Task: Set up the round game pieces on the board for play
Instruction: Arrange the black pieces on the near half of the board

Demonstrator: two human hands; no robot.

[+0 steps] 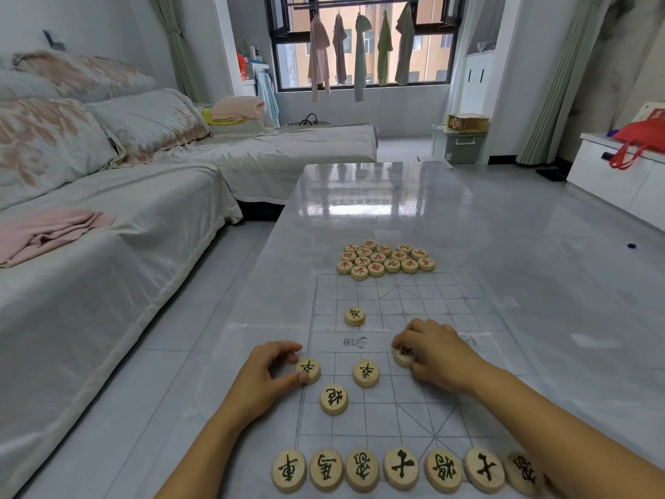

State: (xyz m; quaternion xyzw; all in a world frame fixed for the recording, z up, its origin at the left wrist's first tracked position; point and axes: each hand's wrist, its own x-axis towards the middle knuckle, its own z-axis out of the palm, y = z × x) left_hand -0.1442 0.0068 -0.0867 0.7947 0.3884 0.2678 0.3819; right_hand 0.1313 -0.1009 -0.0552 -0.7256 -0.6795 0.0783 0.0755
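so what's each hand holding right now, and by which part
The left hand pinches a black-lettered piece by its left rim, between thumb and forefinger. The right hand grips a second piece, fingers curled over its right side.

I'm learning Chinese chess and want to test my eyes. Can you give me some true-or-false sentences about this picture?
1. The red-lettered pieces sit bunched together at the far end of the xiangqi board. True.
2. Both hands are empty. False: the left hand pinches a black-lettered piece in its fingers, and the right hand grips a second black-lettered piece.
3. A row of black-lettered pieces lies along the board's near edge. True.
4. The board lies on a carpet. False: it lies on the glossy table.
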